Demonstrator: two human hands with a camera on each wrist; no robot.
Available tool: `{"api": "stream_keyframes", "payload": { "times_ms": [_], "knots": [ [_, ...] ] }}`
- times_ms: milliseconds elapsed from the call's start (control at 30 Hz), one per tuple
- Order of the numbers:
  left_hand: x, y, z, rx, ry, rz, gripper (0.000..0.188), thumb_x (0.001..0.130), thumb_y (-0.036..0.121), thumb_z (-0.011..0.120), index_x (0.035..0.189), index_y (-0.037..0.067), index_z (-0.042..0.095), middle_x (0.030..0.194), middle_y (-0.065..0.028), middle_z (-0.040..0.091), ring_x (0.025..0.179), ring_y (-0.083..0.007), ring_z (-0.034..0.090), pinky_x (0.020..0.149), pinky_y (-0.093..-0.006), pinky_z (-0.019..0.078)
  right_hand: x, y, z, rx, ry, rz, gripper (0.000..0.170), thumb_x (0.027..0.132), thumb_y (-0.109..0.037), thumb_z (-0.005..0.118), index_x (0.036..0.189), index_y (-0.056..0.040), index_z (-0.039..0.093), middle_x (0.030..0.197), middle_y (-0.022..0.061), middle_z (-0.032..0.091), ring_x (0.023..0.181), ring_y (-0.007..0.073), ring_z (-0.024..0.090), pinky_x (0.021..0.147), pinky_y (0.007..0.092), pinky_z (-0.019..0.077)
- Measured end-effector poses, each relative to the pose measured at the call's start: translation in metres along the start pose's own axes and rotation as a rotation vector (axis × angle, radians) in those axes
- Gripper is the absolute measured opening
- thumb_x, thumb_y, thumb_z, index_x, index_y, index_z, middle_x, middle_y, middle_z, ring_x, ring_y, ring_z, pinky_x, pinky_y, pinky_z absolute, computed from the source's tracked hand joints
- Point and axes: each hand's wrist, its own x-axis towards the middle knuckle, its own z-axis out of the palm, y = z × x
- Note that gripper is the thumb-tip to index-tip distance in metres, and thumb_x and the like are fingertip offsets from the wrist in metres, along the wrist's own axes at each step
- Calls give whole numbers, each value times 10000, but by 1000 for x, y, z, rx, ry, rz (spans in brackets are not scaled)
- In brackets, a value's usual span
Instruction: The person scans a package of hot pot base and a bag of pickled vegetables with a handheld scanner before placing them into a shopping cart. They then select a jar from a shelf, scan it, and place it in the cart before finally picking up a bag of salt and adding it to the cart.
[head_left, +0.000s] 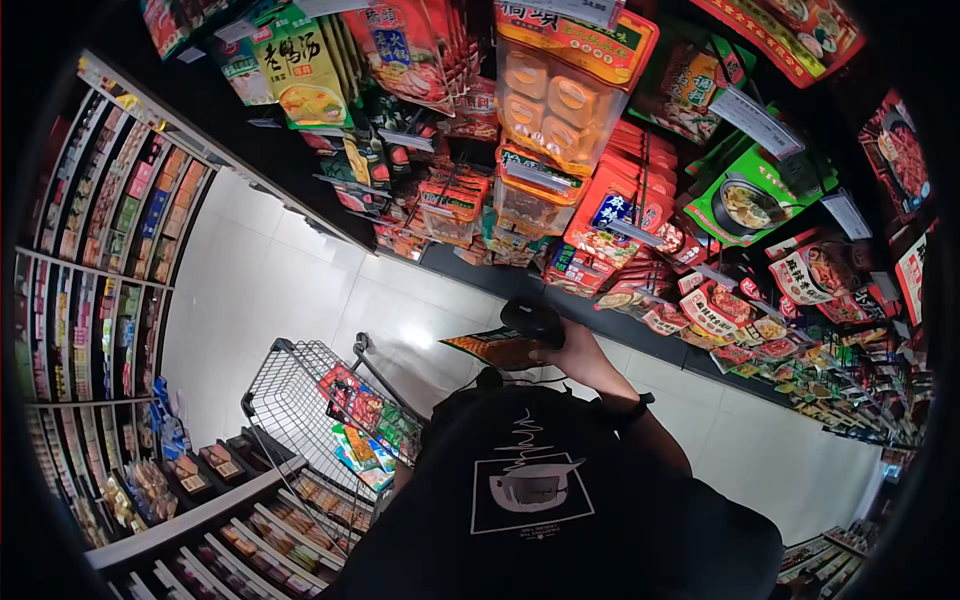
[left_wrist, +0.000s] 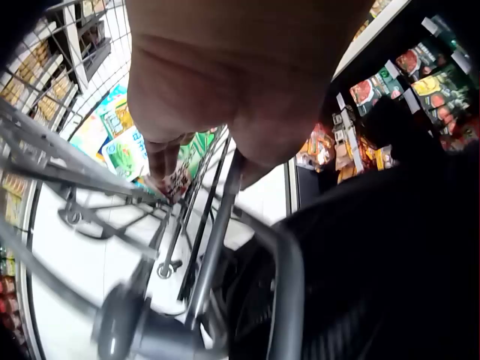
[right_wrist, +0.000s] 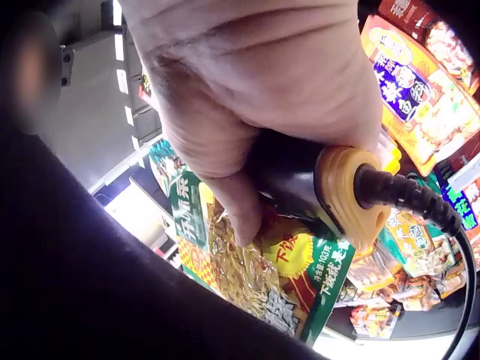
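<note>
My right hand (head_left: 583, 358) pinches a flat green and yellow food packet (right_wrist: 247, 262) with a picture of shredded pickled vegetables, thumb across its front. A black device with a yellow collar (right_wrist: 349, 191) and a cable sits against the palm, over the packet's edge. In the head view the packet (head_left: 490, 347) is held in front of the body, below the hanging shelf goods. My left hand (left_wrist: 225, 112) grips the rim of a grey wire shopping cart (left_wrist: 214, 259), fingers inside and thumb outside. Colourful bags (head_left: 360, 405) lie in the cart; the body mostly hides the left hand in the head view.
Hanging racks of seasoning packets (head_left: 620, 215) with price tags line the aisle ahead and to the right. Shelves of boxed goods (head_left: 110, 200) stand at the left, and low bins (head_left: 250, 540) lie beside the cart. Pale floor tiles (head_left: 290, 270) run between.
</note>
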Motion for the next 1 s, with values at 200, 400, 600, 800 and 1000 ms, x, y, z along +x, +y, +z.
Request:
{"api": "stream_keyframes", "payload": {
  "times_ms": [200, 400, 600, 800, 1000],
  "knots": [
    [-3, -26, 39, 126, 201, -34, 757, 862, 205, 792, 1450, -49, 387, 1259, -302, 674, 1157, -493, 666, 982, -531, 526, 6, -31, 12, -24, -53, -29, 540, 833, -134, 887, 1295, 51, 678, 1089, 119, 776, 1040, 202, 720, 974, 373, 561],
    [10, -46, 55, 129, 344, -21, 715, 870, 180, 777, 1425, -49, 389, 1186, -297, 698, 1077, -490, 695, 933, -526, 540, 19, -43, 25, -72, -125, -42, 521, 841, -88, 862, 1310, 35, 671, 1136, 115, 785, 1062, 193, 729, 982, 365, 555],
    [-17, 13, 37, 118, 328, 115, 568, 901, 62, 614, 1417, -40, 400, 1083, -335, 704, 1007, -515, 702, 873, -573, 551, 30, -35, 41, -128, -138, -73, 495, 838, -93, 884, 1283, 10, 693, 1092, 82, 780, 1009, 164, 713, 935, 347, 560],
    [-4, 61, 8, 83, 349, -83, 676, 953, 111, 550, 1579, 9, 316, 1244, -370, 692, 1193, -537, 661, 1014, -572, 520, 44, -43, 55, -150, -207, -77, 496, 853, -73, 887, 1308, -15, 698, 1139, 65, 774, 1028, 132, 666, 948, 333, 534],
    [62, 54, -18, -35, 401, -8, 647, 1003, 182, 520, 1571, -25, 291, 1231, -369, 696, 1192, -543, 654, 1019, -568, 514, 63, -55, 74, -185, -281, -125, 496, 857, -80, 891, 1308, -8, 696, 1170, 66, 774, 1048, 136, 672, 968, 331, 529]
  ]
}}
